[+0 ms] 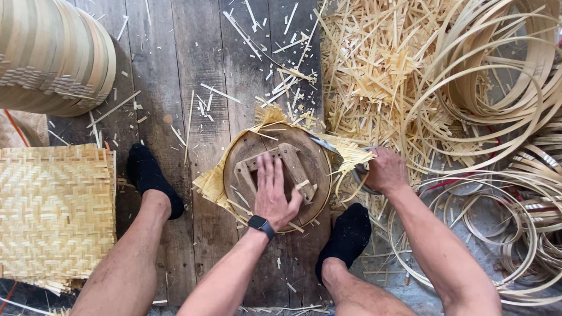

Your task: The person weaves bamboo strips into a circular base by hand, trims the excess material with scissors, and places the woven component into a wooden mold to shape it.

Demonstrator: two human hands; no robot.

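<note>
My left hand [274, 194] lies flat, fingers spread, on a round wooden form [243, 159] with a raised wooden handle [292, 158]. The form rests on a woven bamboo mat [211, 185] whose edges stick out around it. My right hand [384, 171] is closed around a knife; its blade [324, 144] runs along the form's upper right rim. A black watch sits on my left wrist. My two feet in black socks stand on either side of the form.
A stack of square woven bamboo mats [41, 214] lies at the left. Stacked round bamboo frames [42, 46] sit upper left. Loose bamboo hoops [517, 111] and a heap of strip offcuts [373, 61] fill the right. Dark wooden planks [191, 53] form the floor.
</note>
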